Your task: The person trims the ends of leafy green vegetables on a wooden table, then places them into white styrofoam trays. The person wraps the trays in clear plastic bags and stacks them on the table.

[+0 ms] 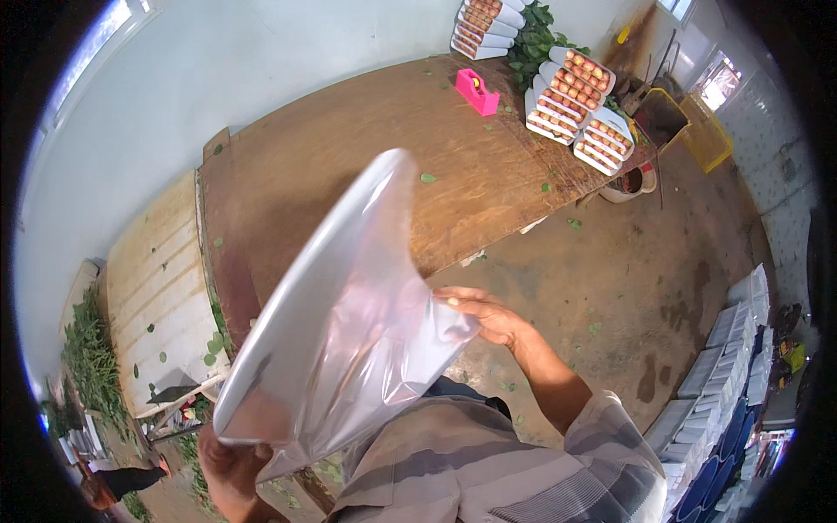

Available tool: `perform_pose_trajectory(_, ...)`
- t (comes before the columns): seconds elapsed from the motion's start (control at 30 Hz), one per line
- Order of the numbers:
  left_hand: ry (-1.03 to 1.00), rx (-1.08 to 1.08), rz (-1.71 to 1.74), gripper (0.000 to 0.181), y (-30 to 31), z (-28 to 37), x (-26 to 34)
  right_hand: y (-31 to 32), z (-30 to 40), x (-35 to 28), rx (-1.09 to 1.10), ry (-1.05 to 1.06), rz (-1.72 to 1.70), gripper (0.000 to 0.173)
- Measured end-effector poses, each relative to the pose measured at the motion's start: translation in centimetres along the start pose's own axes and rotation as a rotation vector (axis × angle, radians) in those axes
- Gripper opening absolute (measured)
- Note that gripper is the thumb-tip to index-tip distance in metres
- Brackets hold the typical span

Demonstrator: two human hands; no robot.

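Observation:
A large sheet of shiny translucent plastic film (340, 314), folded or layered, stretches between my two hands in front of my striped shirt. At the lower left, my left hand (235, 451) grips one end of it, partly blurred and partly behind the film. My right hand (474, 314) pinches the other side, where the film bunches into creases. Beyond the film lies the brown wooden table (314, 144), with a pink tape dispenser (477, 93) near its far edge.
White-wrapped bundles of round reddish blooms or fruit (575, 85) are stacked at the table's far right. A yellow crate (709, 134) and a bucket (624, 186) stand beyond. White sleeves (713, 359) line the right. Green stems (98, 359) and a person (124, 480) are at left.

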State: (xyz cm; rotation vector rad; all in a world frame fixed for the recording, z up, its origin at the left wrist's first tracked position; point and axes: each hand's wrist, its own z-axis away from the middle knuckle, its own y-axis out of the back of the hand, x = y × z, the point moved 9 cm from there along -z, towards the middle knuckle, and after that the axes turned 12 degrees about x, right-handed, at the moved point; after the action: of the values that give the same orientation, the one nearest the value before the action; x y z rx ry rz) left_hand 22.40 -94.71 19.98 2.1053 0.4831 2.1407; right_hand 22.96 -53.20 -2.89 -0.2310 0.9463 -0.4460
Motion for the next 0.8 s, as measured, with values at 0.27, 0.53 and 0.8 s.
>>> perform_pose_trajectory(0.27,0.188,-0.326,0.005,0.026,-13.8,-14.3,-2.7,7.9,-4.8,-7.8,0.233,0.176,0.185,0.046)
perform_pose_trajectory(0.53,0.155,-0.26,0.154,0.024,-21.6,-40.3,-2.6,5.0,-22.7,-30.2,0.293,0.307,0.563,0.053)
perform_pose_trajectory(0.8,0.076,-0.061,0.105,0.027,-20.4,-49.3,-8.0,2.6,-32.9,-38.9,0.52,0.696,0.568,0.058)
